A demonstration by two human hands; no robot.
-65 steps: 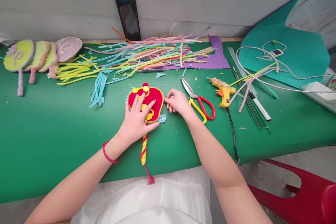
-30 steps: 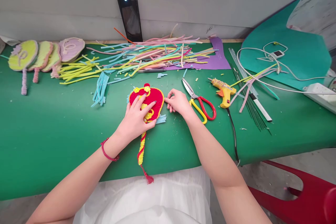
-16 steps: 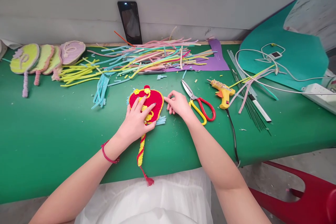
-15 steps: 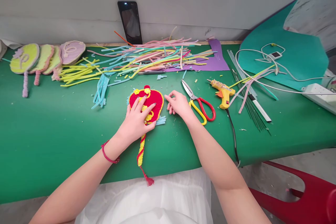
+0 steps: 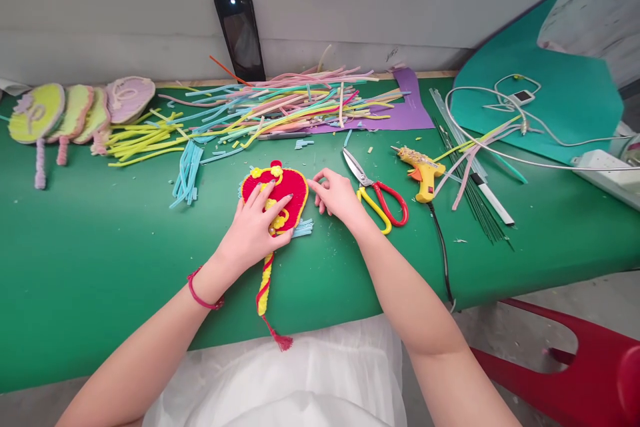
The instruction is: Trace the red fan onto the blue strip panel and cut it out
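Note:
A red heart-like fan (image 5: pixel 296 189) with a yellow edge, yellow flowers and a yellow-and-red wrapped handle (image 5: pixel 265 283) lies on the green table. From the handle's end hangs a red tassel (image 5: pixel 283 343). My left hand (image 5: pixel 254 219) rests flat over the fan's middle with its fingers spread, hiding part of the decoration. At the fan's right edge is my right hand (image 5: pixel 335 199), index finger stretched out to the rim and the other fingers loosely bent; nothing shows in it. Short light-blue pipe cleaner pieces (image 5: pixel 303 227) stick out from under the fan.
Right of my right hand lie scissors (image 5: pixel 374 188) with red and yellow handles, then a yellow glue gun (image 5: pixel 423 175) with its cord. Pipe cleaners (image 5: pixel 300 103) are heaped at the back before a propped phone (image 5: pixel 241 40). Several pastel fans (image 5: pixel 37 113) lie left; a power strip (image 5: pixel 607 170) sits right.
The whole view has shifted slightly, moving the things a little left and up in the picture. Both hands keep nearly the same place at the fan.

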